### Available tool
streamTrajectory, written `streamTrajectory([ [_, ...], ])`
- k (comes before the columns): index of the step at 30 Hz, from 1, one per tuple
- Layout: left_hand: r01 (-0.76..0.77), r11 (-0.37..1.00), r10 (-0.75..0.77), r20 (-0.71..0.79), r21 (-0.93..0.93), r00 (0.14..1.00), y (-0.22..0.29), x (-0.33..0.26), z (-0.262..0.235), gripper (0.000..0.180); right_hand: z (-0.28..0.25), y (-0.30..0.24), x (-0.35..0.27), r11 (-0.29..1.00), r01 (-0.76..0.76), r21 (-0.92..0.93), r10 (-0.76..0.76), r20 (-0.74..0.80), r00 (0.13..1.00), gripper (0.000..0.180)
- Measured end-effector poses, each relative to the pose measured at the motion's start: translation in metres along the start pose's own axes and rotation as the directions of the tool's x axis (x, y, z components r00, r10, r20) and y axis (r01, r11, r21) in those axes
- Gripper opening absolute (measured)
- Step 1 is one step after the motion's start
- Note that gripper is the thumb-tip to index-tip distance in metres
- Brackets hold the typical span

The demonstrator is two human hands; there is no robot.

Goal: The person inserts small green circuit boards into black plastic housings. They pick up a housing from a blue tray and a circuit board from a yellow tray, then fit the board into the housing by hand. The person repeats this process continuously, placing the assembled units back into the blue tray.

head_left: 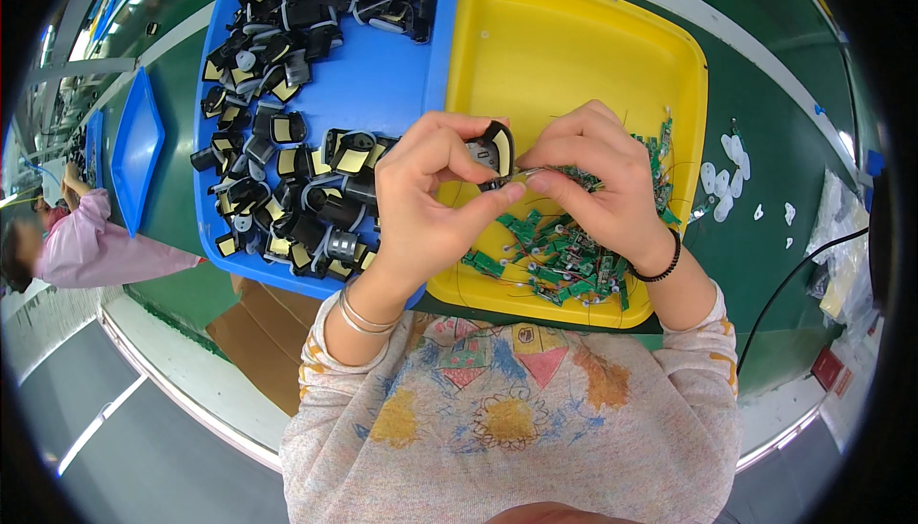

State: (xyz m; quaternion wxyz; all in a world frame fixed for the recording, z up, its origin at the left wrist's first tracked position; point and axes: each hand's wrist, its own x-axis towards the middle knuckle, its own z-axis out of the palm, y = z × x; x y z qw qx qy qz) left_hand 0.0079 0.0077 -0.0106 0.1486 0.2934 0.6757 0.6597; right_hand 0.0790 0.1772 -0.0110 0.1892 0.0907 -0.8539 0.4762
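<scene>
Between the fingers and thumb of my left hand (435,180) is a small black plastic housing (499,148) with a pale yellow pad on its inner face. My right hand (598,165) pinches a thin wired piece (524,174) against the housing's lower edge; the fingertips hide most of it. Both hands meet above the yellow tray (574,22). Under and beside my right hand lie many small green circuit boards (574,261) with thin wires. Left of my left hand, a blue tray (382,79) bears a heap of similar black housings (258,141), many with yellow pads.
Several white oval pieces (724,180) lie on the green table right of the yellow tray. Clear plastic bags (841,237) and a black cable (794,275) are farther right. Another blue tray (139,151) and a person in pink (105,247) are at the left.
</scene>
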Motion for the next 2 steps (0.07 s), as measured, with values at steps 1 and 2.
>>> streamTrajectory([
  [1,-0.008,1.000,0.008,0.004,0.012,1.000,-0.0003,-0.0002,-0.0004,0.020,0.0000,-0.0009,-0.0011,1.000,-0.023,-0.011,0.023,0.008,1.000,0.011],
  [2,0.006,1.000,-0.006,0.005,0.015,1.000,-0.0005,-0.0003,-0.0011,0.020,0.0002,-0.0020,-0.0018,0.999,-0.045,-0.023,0.045,0.015,0.999,0.010],
])
